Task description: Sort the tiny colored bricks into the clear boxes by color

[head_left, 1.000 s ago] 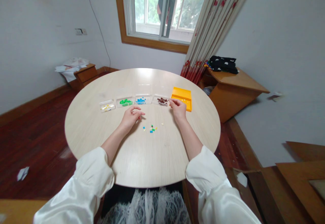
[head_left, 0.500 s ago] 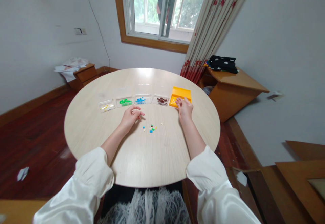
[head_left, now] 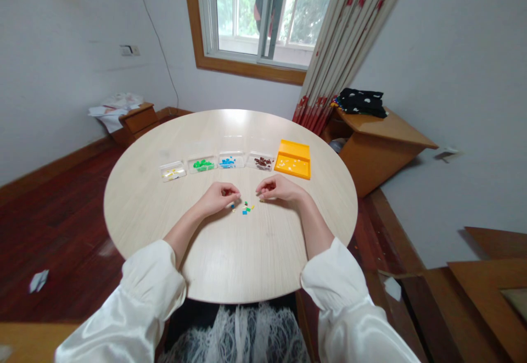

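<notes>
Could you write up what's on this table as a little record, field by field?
Table: round, pale wood
Left hand: fingers curled, at the left edge of the loose pieces
Right hand: fingers curled, at the right edge of the loose pieces; whether it holds one cannot be told
Loose pieces: small blue, green and yellow bits between the hands
Clear boxes, left to right: yellow bits, green bits, blue bits, brown bits
Orange tray: right end of the row, a few pale bits inside

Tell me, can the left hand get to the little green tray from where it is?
Probably yes. The left hand rests on the round table by the loose little bricks, and the green tray sits just beyond it with only bare tabletop between them.
</notes>
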Tool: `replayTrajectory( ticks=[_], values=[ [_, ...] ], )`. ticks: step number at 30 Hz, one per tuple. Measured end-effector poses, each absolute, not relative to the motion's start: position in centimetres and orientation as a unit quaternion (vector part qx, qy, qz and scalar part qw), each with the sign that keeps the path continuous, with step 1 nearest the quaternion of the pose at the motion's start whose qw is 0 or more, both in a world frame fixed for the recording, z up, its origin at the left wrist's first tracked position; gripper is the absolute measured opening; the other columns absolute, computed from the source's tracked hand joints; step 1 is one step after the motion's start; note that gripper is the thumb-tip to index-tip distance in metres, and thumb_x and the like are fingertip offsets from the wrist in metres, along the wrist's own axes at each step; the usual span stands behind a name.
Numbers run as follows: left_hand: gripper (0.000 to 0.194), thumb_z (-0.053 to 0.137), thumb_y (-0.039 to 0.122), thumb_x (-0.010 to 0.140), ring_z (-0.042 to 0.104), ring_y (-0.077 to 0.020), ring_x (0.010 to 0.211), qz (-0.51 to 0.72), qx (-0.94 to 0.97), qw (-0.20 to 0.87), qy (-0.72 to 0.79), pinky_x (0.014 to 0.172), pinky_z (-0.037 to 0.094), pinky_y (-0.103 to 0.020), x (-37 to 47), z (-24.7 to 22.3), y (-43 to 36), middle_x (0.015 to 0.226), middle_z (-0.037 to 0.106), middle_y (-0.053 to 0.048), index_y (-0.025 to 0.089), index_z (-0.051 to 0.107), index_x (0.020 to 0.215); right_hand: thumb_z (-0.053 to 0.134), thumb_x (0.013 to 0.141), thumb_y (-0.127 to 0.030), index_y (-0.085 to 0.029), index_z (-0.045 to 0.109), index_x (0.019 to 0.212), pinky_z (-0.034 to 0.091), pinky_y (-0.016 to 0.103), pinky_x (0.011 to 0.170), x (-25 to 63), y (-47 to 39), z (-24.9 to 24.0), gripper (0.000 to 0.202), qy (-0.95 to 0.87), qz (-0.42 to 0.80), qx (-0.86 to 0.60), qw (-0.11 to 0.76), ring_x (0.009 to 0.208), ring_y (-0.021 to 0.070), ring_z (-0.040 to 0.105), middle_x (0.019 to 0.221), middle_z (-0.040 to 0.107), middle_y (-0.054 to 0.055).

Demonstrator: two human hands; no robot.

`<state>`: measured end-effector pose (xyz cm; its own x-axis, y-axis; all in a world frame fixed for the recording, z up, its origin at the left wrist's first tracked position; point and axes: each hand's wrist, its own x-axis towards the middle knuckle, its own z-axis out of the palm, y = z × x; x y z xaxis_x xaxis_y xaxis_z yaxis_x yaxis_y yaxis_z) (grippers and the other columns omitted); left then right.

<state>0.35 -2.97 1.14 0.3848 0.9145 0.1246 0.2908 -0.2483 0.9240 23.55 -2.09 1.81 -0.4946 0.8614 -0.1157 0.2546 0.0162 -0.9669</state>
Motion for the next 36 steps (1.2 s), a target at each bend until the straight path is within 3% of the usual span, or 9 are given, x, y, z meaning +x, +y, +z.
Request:
replayTrajectory(
  ticks=[7, 16, 24, 29, 36],
  values=[
    [0.018, 0.075, 0.030, 0.058, 0.048, -0.0117, 0.054, 0.252, 0.779, 0.439, 0.370, 0.052, 0.034, -0.023, -1.7, 1.6, -2.8, 0.063, 0.062, -0.003, 0.018, 0.073, 0.070, 0.077, 0.051, -0.022, -0.013, 0.072, 0.074, 0.029, 0.021, 0.049, 24.5, -1.8, 2.1, 0.025, -0.715, 0.494, -0.454, 0.198, 0.050, 0.0059, 0.041, 0.050, 0.050, -0.006],
    [0.013, 0.074, 0.029, 0.056, 0.052, -0.0140, 0.064, 0.236, 0.799, 0.424, 0.356, 0.061, 0.041, -0.024, -1.6, 1.5, -2.7, 0.073, 0.062, -0.004, 0.023, 0.074, 0.068, 0.073, 0.055, -0.026, -0.014, 0.071, 0.066, 0.032, 0.022, 0.051, 24.3, -1.7, 1.9, 0.016, -0.729, 0.458, -0.469, 0.197, 0.051, 0.0080, 0.045, 0.052, 0.057, -0.003],
    [0.017, 0.073, 0.033, 0.059, 0.052, -0.0135, 0.058, 0.323, 0.716, 0.485, 0.386, 0.058, 0.041, -0.026, -0.9, 1.5, -2.9, 0.065, 0.064, -0.005, 0.016, 0.070, 0.064, 0.064, 0.066, -0.028, -0.012, 0.066, 0.064, 0.040, 0.024, 0.057, 23.3, -1.7, 1.3, 0.016, -0.678, 0.435, -0.491, 0.330, 0.056, 0.0101, 0.053, 0.059, 0.063, 0.002],
    [0.024, 0.078, 0.031, 0.053, 0.059, -0.0145, 0.064, 0.442, 0.566, 0.558, 0.416, 0.065, 0.045, -0.029, -0.3, 1.1, -2.4, 0.070, 0.067, -0.006, 0.015, 0.067, 0.067, 0.067, 0.061, -0.027, -0.013, 0.063, 0.065, 0.046, 0.028, 0.064, 22.4, -1.1, 0.8, 0.015, -0.604, 0.463, -0.483, 0.432, 0.061, 0.0127, 0.061, 0.061, 0.064, 0.002],
    [0.034, 0.082, 0.030, 0.047, 0.053, -0.0087, 0.056, 0.476, 0.478, 0.601, 0.428, 0.057, 0.041, -0.024, 0.4, 0.6, -1.9, 0.067, 0.065, -0.003, 0.013, 0.065, 0.071, 0.073, 0.057, -0.032, -0.015, 0.065, 0.073, 0.050, 0.029, 0.063, 22.0, -0.6, 0.5, 0.026, -0.557, 0.480, -0.468, 0.491, 0.061, 0.0118, 0.061, 0.065, 0.063, 0.000]
  ],
)
